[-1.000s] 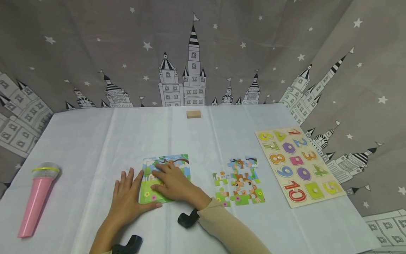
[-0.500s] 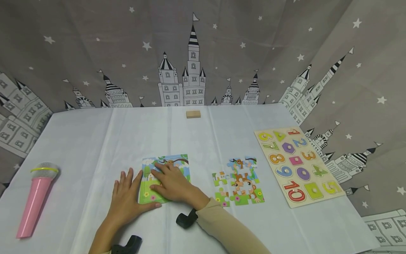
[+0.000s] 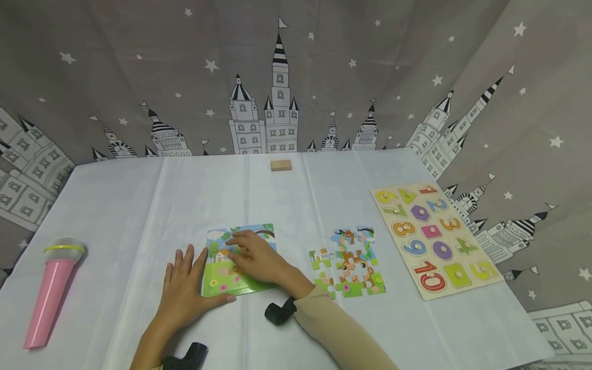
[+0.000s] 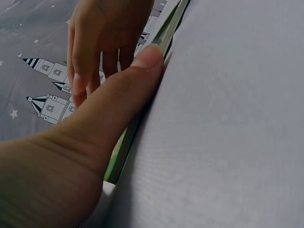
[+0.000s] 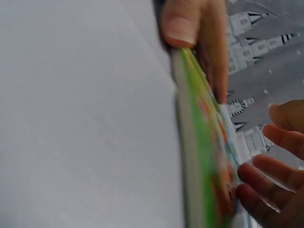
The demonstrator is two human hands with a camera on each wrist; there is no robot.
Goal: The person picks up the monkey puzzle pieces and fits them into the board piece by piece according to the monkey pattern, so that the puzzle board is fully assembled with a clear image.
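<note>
A square jigsaw board with a green and blue cartoon scene lies on the white tablecloth. My left hand rests flat beside its left edge, fingers straight. In the left wrist view that thumb lies along the board's near edge. Over the board's right half is my right hand, fingers bent loosely and nothing held. The right wrist view shows its fingertips close to the picture surface. It covers part of the picture. To the right lies a partly joined group of monkey jigsaw pieces.
A wooden number-and-shape puzzle lies at the table's right. On the far left is a pink toy microphone. A small wooden block sits near the back edge, before a grey castle-print curtain.
My right hand has lifted slightly and shifted right, its fingers now more bent, and more of the board's picture shows beneath. The left hand has stayed in place.
</note>
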